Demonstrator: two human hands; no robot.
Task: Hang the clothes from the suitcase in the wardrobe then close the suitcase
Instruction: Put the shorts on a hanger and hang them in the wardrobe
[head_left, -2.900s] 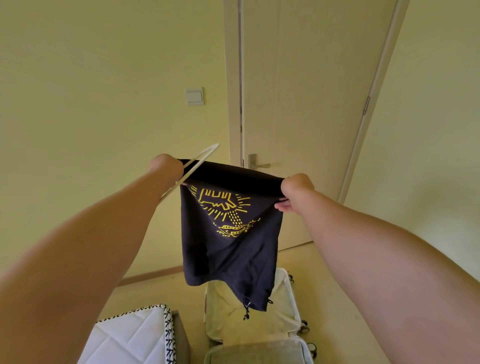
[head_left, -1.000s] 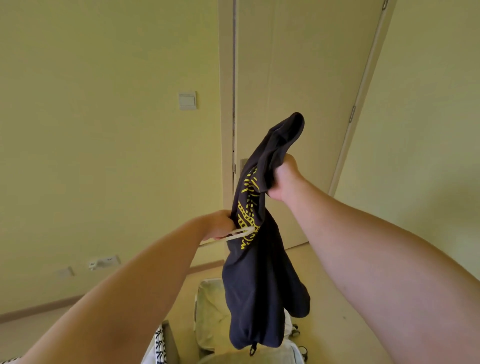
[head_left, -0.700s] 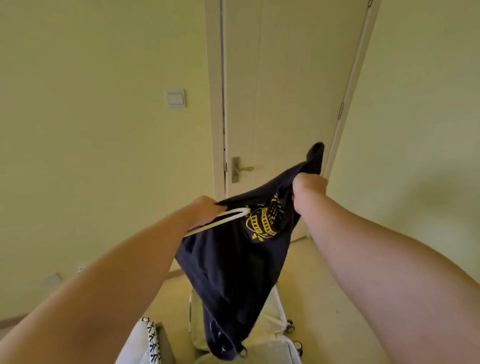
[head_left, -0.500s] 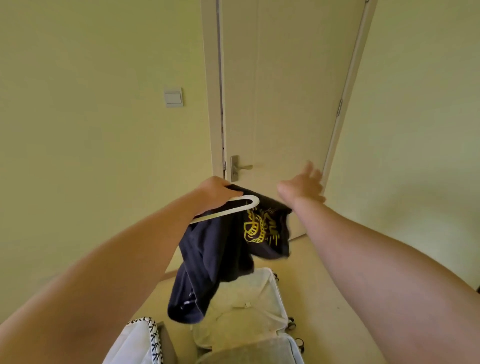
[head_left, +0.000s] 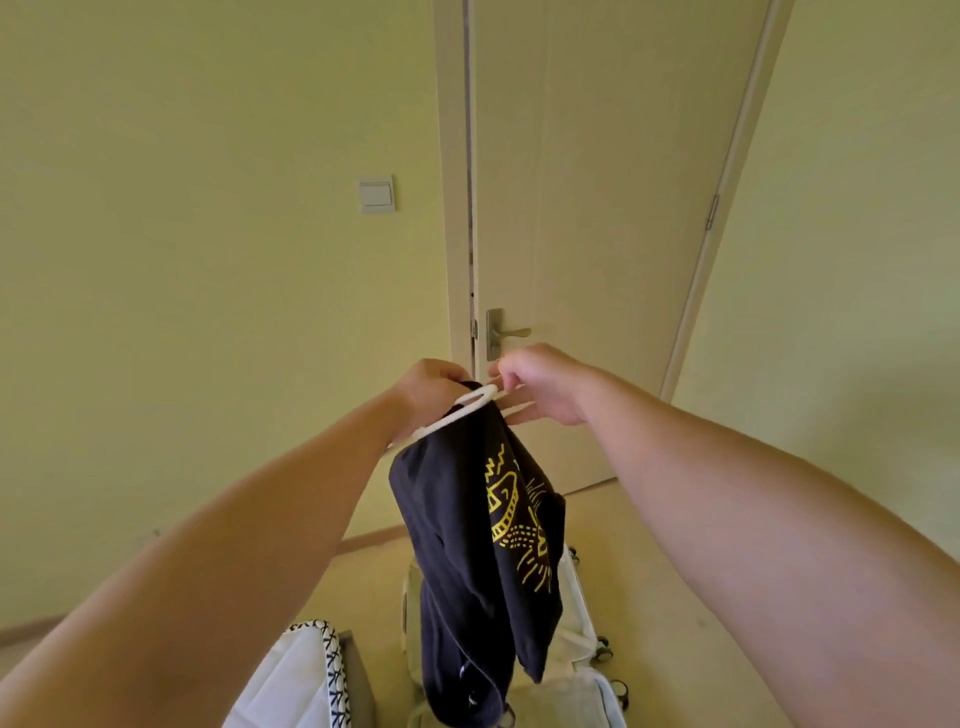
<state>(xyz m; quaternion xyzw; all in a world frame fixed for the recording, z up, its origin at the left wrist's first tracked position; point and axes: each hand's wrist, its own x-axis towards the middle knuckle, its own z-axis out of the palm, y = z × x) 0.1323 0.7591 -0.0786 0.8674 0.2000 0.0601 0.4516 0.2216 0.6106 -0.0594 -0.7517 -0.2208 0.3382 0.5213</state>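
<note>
A dark navy garment with a yellow print (head_left: 483, 540) hangs folded over a white plastic hanger (head_left: 470, 408), dangling in front of me. My left hand (head_left: 431, 387) grips the hanger together with the top of the cloth. My right hand (head_left: 540, 384) pinches the hanger's other end, just right of the left hand. Below, the open light-coloured suitcase (head_left: 582, 644) lies on the floor, partly hidden behind the garment. No wardrobe is in view.
A closed pale door with a metal lever handle (head_left: 506, 332) stands straight ahead. A light switch (head_left: 376, 195) is on the wall to its left. The corner of a white quilted mattress with patterned trim (head_left: 311, 675) shows at the bottom.
My right hand let go of the garment's upper end, then came back and took the hanger beside my left hand. The garment now hangs straight down from the hanger.
</note>
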